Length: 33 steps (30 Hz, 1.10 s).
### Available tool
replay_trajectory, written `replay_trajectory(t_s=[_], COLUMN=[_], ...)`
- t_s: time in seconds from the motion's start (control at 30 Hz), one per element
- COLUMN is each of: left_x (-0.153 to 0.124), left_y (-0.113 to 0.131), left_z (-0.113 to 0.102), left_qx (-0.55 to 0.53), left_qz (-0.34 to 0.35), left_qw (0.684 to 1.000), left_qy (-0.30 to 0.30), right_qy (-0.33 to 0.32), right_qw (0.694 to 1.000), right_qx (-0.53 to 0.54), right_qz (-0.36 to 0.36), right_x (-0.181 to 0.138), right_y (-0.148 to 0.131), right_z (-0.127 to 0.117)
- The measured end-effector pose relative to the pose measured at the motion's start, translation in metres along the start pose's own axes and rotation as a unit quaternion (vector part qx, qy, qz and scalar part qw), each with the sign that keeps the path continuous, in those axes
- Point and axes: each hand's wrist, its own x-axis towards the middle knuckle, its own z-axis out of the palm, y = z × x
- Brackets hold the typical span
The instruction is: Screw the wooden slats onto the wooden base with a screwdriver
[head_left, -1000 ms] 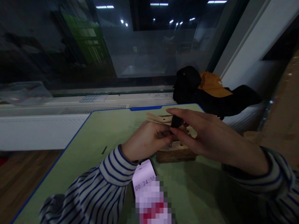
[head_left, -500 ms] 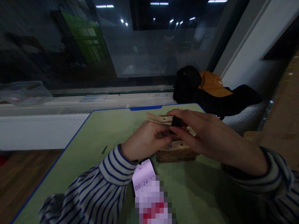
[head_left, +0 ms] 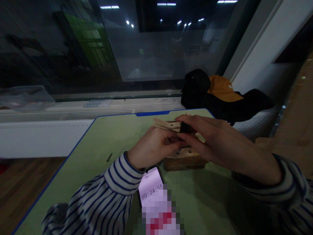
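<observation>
My right hand [head_left: 207, 135] is closed in a pinch round a small black block-like piece [head_left: 184, 128], held over a wooden piece with drilled holes [head_left: 189, 151]. From the left, my left hand [head_left: 155, 145] reaches in with its fingertips pressed together just below the black piece. What the left fingers grip, if anything, is hidden. Beneath both hands sits a rough brown wooden block [head_left: 184, 163]. A pale wooden strip with a hole [head_left: 163, 123] sticks out at the back left of it.
A lit phone [head_left: 151, 186] showing a running timer lies on the green table [head_left: 97, 140], in front of the block. A thin dark stick [head_left: 109, 157] lies to the left. Black cloth and an orange cap [head_left: 223, 88] rest on the sill [head_left: 146, 103] behind, under the window.
Both hands stay almost in the same place, with only a very slight shift. The phone's timer has gone from 00:24:57 to 00:24:58.
</observation>
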Motion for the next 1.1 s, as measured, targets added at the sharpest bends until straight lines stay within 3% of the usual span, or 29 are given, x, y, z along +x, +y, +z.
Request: replay_trajectory(t_s=[0.67, 1.1], left_x=[-0.0001, -0.0001], left_y=[0.0001, 0.0009], left_z=[-0.0015, -0.0007], left_qx=[0.004, 0.005], left_qz=[0.043, 0.035], left_qw=[0.999, 0.999], left_qy=[-0.009, -0.013], right_qy=[-0.007, 0.003], right_qw=[1.000, 1.000], right_qx=[0.027, 0.017], right_qz=[0.000, 0.003], right_x=[-0.0020, 0.0003], right_y=[0.0012, 0.0007], right_z=[0.0001, 0.0002])
